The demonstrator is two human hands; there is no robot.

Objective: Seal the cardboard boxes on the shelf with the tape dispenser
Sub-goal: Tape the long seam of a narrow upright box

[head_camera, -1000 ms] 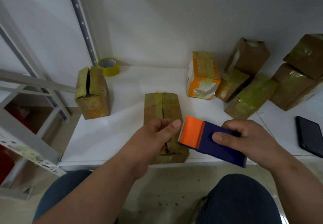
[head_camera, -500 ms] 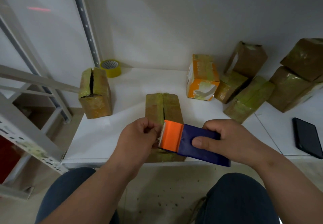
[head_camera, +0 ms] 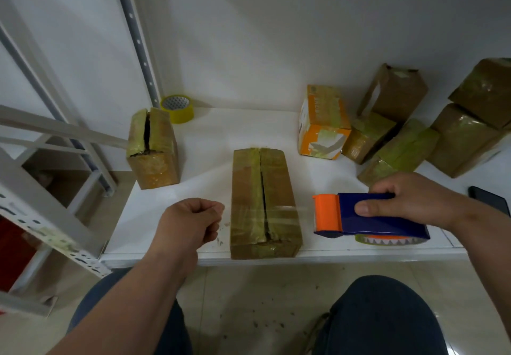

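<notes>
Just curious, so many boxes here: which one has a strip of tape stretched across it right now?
The long box at the shelf's front edge, between the two hands; clear tape spans its split top.

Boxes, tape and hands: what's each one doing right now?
Middle box: top seam gaping, clear tape strip stretched across it.
Left box: upright, top split open.
Orange box: upright, taped.
Dispenser: held right of the middle box.
Right hand: grips the dispenser.
Left hand: pinches the tape's end.
Tape roll: lying flat.
</notes>
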